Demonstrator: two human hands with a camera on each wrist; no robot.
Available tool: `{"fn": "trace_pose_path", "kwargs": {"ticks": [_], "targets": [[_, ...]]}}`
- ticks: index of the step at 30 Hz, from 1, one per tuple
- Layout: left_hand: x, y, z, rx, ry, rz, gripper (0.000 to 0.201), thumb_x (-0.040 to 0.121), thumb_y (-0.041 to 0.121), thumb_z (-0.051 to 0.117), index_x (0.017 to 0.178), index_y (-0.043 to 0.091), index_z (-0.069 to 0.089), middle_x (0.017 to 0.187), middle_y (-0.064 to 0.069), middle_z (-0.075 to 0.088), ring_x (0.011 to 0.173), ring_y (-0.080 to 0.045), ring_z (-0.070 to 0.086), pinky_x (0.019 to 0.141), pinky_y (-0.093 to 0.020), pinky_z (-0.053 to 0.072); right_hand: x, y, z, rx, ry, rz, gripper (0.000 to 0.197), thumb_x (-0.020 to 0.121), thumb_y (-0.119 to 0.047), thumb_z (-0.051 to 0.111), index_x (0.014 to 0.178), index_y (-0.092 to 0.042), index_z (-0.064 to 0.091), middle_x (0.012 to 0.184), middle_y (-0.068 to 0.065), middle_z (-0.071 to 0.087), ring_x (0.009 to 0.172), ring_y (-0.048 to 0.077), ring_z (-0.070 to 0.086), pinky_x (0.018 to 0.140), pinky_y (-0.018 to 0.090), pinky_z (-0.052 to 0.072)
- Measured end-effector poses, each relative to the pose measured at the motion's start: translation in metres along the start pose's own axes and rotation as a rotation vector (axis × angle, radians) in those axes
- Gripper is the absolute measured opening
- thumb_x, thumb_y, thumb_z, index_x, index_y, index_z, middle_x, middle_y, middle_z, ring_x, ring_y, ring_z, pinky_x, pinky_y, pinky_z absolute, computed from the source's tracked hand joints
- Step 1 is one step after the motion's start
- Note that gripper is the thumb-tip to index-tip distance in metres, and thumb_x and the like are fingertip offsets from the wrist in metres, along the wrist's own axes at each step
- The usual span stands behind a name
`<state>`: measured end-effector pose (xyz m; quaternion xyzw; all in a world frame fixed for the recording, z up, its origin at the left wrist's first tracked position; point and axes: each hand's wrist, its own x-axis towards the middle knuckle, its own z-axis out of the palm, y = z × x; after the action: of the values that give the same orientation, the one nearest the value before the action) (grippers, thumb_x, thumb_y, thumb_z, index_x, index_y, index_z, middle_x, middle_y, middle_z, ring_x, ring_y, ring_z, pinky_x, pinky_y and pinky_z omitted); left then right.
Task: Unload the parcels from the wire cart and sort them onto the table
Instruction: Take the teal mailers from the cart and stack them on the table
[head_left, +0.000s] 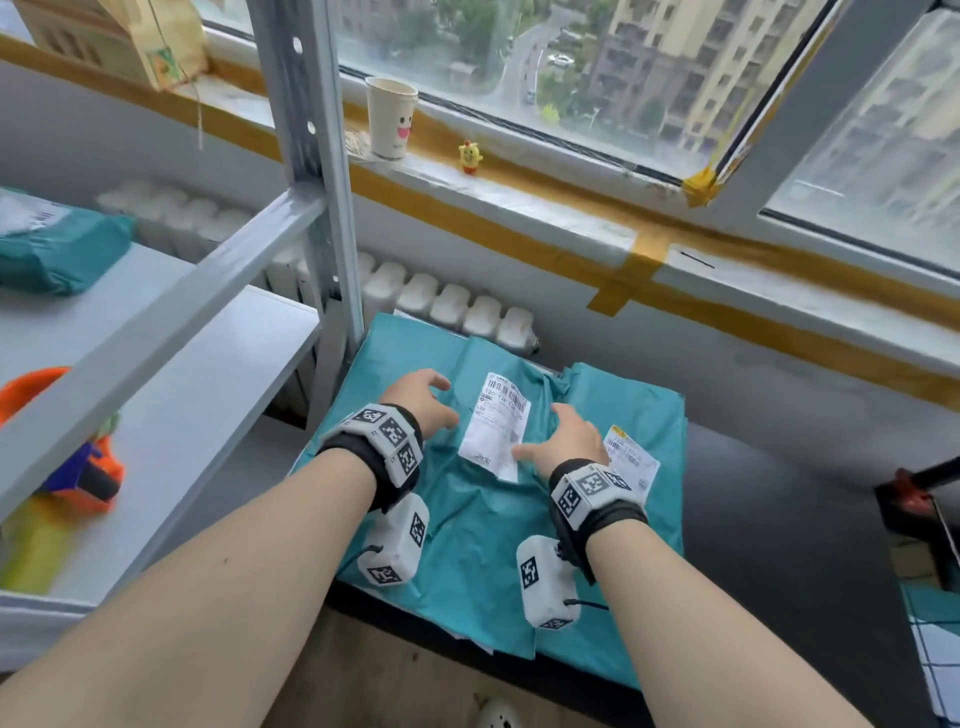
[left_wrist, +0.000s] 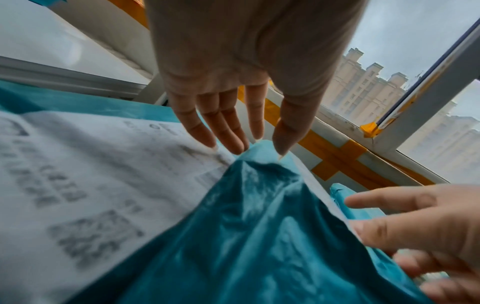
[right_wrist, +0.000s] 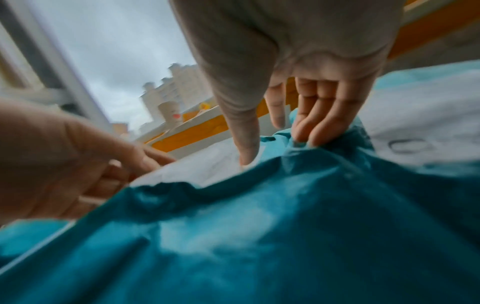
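Two teal parcels at least lie stacked on the worktop (head_left: 779, 519), the top parcel (head_left: 483, 519) under both hands; left hand (head_left: 423, 400) at 10 o'clock and right hand (head_left: 569, 441) at 3 o'clock rest spread, fingertips touching it, gripping nothing; cart unseen, so remaining work is unclear

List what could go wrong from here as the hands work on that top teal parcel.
1. The top teal parcel is soft and crumpled; the left hand and right hand only touch it with their fingertips, so a lift might slip.
2. It overlaps a second teal parcel, which may drag along.
3. The stack overhangs the near edge of the dark table and could slide off.
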<state>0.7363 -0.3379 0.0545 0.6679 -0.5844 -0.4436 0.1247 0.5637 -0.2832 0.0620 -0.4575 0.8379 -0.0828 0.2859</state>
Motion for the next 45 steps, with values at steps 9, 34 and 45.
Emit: {"fn": "trace_pose_path", "kwargs": {"ticks": [9, 34, 45], "targets": [[0.001, 0.006, 0.009, 0.037, -0.013, -0.022, 0.048, 0.079, 0.018, 0.067, 0.124, 0.022, 0.053, 0.113, -0.006, 0.063, 0.102, -0.023, 0.059, 0.093, -0.033, 0.048, 0.001, -0.012, -0.003, 0.141, -0.026, -0.052, 0.045, 0.087, -0.021, 0.063, 0.130, -0.026, 0.053, 0.131, 0.004, 0.056, 0.115, 0.023, 0.056, 0.095, 0.031, 0.046], [-0.163, 0.229, 0.192, 0.348, -0.182, 0.666, 0.035, 0.088, 0.020, 0.055, 0.122, 0.020, 0.059, 0.129, -0.001, 0.058, 0.118, -0.020, 0.053, 0.096, -0.027, 0.041, -0.114, 0.237, -0.177, 0.100, 0.253, 0.074, 0.033, 0.090, -0.026, 0.055, 0.122, -0.026, 0.061, 0.131, -0.003, 0.058, 0.121, 0.019, 0.053, 0.100, 0.025, 0.040], [-0.298, 0.307, 0.400, 0.436, -0.329, 0.818, 0.031, 0.087, 0.018, 0.056, 0.117, 0.019, 0.062, 0.125, -0.004, 0.059, 0.115, -0.022, 0.055, 0.091, -0.024, 0.042, -0.192, 0.475, -0.243, 0.254, 0.334, 0.246, 0.027, 0.092, -0.021, 0.051, 0.115, -0.022, 0.065, 0.119, 0.002, 0.063, 0.111, 0.023, 0.057, 0.090, 0.026, 0.045]]}}
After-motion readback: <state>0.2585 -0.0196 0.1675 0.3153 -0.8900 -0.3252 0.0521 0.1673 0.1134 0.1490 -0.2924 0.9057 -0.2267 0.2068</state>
